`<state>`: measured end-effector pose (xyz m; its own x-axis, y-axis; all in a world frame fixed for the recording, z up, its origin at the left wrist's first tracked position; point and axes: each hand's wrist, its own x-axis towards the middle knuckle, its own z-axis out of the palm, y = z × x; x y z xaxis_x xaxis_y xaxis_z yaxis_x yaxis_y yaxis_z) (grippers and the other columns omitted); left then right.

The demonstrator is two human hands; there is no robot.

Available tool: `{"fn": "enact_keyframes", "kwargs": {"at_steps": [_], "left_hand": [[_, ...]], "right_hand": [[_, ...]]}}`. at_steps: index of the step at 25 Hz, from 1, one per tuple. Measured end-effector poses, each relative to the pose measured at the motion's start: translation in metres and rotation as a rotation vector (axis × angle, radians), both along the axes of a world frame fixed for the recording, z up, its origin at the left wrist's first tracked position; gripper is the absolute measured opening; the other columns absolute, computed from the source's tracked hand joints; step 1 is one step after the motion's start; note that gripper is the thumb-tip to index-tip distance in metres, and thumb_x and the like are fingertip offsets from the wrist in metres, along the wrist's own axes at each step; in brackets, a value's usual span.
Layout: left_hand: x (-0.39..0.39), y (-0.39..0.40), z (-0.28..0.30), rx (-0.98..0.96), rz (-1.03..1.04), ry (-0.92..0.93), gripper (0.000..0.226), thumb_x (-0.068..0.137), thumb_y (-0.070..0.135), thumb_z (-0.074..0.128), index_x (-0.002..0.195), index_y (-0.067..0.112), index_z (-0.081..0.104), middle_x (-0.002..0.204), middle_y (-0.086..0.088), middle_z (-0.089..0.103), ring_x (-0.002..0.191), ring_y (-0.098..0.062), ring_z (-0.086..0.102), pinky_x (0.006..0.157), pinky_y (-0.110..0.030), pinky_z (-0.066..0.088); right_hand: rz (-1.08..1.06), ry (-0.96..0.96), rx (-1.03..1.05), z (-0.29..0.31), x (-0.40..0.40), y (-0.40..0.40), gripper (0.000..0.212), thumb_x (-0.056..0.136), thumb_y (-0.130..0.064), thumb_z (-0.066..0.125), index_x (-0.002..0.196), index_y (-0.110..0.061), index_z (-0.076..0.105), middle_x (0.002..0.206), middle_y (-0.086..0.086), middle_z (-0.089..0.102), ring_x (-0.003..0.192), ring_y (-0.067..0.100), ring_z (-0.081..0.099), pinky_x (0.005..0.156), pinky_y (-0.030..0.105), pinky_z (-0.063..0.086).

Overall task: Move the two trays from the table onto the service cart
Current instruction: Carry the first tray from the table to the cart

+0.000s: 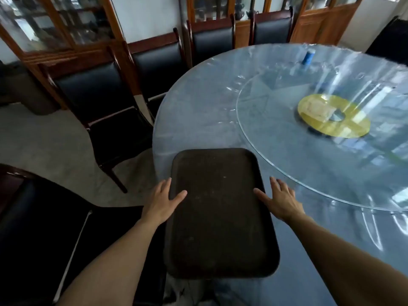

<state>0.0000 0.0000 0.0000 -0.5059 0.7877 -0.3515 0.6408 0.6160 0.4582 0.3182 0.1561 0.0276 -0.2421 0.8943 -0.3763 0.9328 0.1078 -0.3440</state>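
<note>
Head view: the left hand (162, 200) lies spread, thumb on the left rim of a dark brown tray (217, 214) overhanging the round surface (198, 120); the right hand (280, 200) lies spread beside its right rim.

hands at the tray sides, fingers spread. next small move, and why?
Probably close both hands on the long edges, then lift. The left hand has its thumb over the dark tray rim; the right hand lies flat beside the other edge, neither in a grip yet. The tray overhangs the table edge.
</note>
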Motion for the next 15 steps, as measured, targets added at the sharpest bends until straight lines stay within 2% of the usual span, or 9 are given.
{"fn": "enact_keyframes", "kwargs": {"at_steps": [2, 4, 8, 12, 15], "left_hand": [[-0.004, 0.01, -0.007, -0.018, 0.155, -0.205, 0.109, 0.072, 0.092, 0.032, 0.158, 0.027, 0.014, 0.164, -0.006, 0.015, 0.148, -0.03, 0.024, 0.113, -0.052, 0.029], [-0.009, 0.021, -0.016, -0.023, 0.276, -0.333, 0.113, 0.07, 0.089, 0.033, 0.158, 0.02, 0.017, 0.164, -0.013, 0.013, 0.149, -0.033, 0.021, 0.118, -0.052, 0.025], [-0.016, 0.037, -0.026, -0.048, 0.468, -0.537, 0.099, 0.081, 0.084, 0.037, 0.157, 0.022, 0.027, 0.165, -0.012, 0.016, 0.147, -0.036, 0.026, 0.116, -0.058, 0.027], [-0.025, 0.041, -0.024, -0.149, 0.581, -0.721, 0.12, 0.06, 0.099, 0.031, 0.154, 0.023, 0.034, 0.157, -0.01, 0.037, 0.138, -0.035, 0.04, 0.111, -0.058, 0.034], [-0.032, 0.046, -0.021, -0.173, 0.58, -0.785, 0.119, 0.058, 0.101, 0.028, 0.15, 0.027, 0.039, 0.151, -0.011, 0.044, 0.134, -0.035, 0.043, 0.109, -0.061, 0.035]], "right_hand": [[-0.073, 0.031, -0.126, -0.012, -0.006, 0.008, 0.093, 0.08, -0.084, 0.027, 0.155, -0.03, 0.015, 0.163, 0.003, 0.015, 0.147, 0.034, 0.016, 0.112, 0.06, 0.025], [-0.13, 0.05, -0.225, -0.03, -0.011, 0.014, 0.09, 0.082, -0.082, 0.022, 0.154, -0.028, 0.019, 0.162, 0.009, 0.019, 0.146, 0.037, 0.018, 0.116, 0.056, 0.02], [-0.253, 0.2, -0.321, -0.05, -0.025, 0.024, 0.085, 0.086, -0.078, 0.02, 0.152, -0.025, 0.031, 0.152, 0.022, 0.035, 0.14, 0.041, 0.032, 0.117, 0.049, 0.024], [-0.435, 0.322, -0.45, -0.05, -0.037, 0.032, 0.088, 0.085, -0.081, 0.018, 0.152, -0.026, 0.032, 0.155, 0.02, 0.033, 0.142, 0.039, 0.03, 0.115, 0.056, 0.024], [-0.526, 0.337, -0.522, -0.046, -0.041, 0.041, 0.096, 0.079, -0.086, 0.015, 0.153, -0.028, 0.029, 0.159, 0.017, 0.026, 0.144, 0.039, 0.025, 0.115, 0.062, 0.021]]}}
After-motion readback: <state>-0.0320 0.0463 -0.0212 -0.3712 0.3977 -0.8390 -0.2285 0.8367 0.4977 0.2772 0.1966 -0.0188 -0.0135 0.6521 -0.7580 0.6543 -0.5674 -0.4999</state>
